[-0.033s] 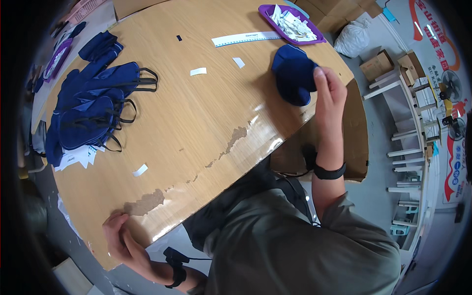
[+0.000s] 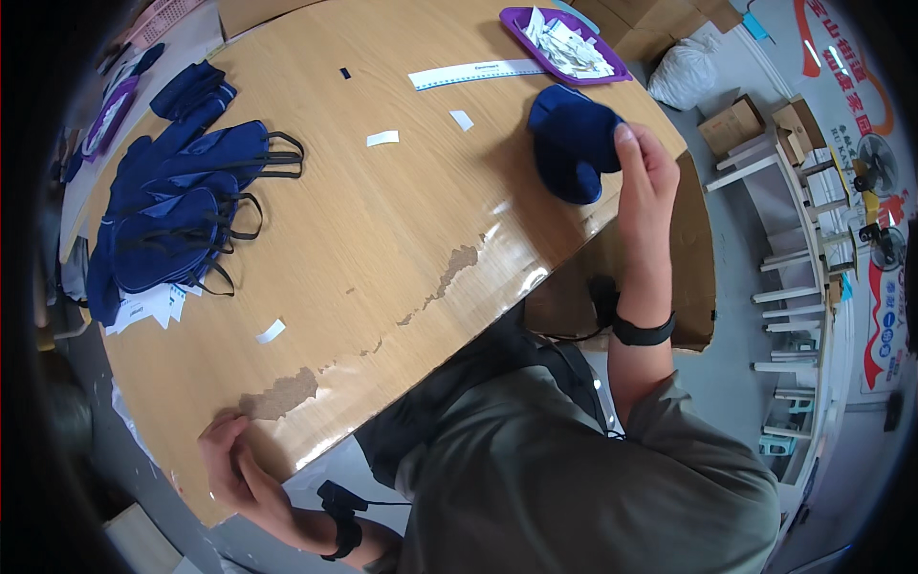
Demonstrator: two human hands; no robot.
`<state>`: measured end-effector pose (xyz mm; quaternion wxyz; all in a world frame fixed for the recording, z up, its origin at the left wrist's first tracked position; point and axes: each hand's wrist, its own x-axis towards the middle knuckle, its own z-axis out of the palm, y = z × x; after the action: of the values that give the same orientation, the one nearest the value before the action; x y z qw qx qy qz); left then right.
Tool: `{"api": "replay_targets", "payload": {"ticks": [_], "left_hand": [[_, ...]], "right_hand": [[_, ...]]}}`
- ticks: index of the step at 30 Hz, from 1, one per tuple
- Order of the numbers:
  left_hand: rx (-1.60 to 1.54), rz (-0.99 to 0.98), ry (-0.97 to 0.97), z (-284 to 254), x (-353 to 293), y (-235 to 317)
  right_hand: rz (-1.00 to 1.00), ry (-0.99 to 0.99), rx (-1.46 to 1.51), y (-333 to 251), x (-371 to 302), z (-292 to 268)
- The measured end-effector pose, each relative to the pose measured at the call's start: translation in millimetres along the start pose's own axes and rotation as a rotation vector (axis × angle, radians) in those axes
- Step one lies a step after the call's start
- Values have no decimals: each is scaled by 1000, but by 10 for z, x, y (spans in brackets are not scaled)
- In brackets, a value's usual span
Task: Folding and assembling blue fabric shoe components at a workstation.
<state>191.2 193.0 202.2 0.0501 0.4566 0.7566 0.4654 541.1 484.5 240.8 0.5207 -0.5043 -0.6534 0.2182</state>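
At the right side of the table, my right hand (image 2: 647,182) pinches the edge of a navy blue cloth item (image 2: 564,139) between thumb and fingers. The item is soft, rounded and partly folded; its lower part appears to rest on the table, and its exact kind is unclear. My left hand (image 2: 225,454) rests at the near left table edge, fingers curled against the surface, with nothing visible in them. Beyond it, at the far left, lies a pile of navy blue cloth items with black straps (image 2: 177,220).
White paper slips (image 2: 382,138) lie scattered on the wooden table (image 2: 325,230). A white ruler (image 2: 473,74) reaches a purple tray (image 2: 513,27) of paper pieces. White papers (image 2: 158,308) stick out under the pile. A cardboard box (image 2: 693,277) stands beside the table's right edge.
My right hand has shifted slightly to the right, drawing the pinched edge of the cloth item with it. My left hand stays in place.
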Motion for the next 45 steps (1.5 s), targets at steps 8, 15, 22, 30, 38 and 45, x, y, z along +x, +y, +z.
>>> {"api": "replay_targets", "payload": {"ticks": [8, 15, 22, 30, 38, 45], "left_hand": [[12, 32, -4, 10, 13, -39], [12, 39, -2, 18, 11, -30], [-9, -5, 9, 12, -12, -49], [13, 26, 11, 25, 0, -33], [-487, 292, -14, -105, -271, -211], [-718, 333, 408, 732, -437, 825]], "right_hand": [[-10, 54, 362, -167, 409, -207], [-30, 166, 351, -281, 619, -262], [-52, 199, 399, -278, 876, -383], [-204, 133, 424, -802, 871, -292], [-185, -53, 572, -1311, -17, 22], [421, -828, 949, -1383, -987, 486]]}}
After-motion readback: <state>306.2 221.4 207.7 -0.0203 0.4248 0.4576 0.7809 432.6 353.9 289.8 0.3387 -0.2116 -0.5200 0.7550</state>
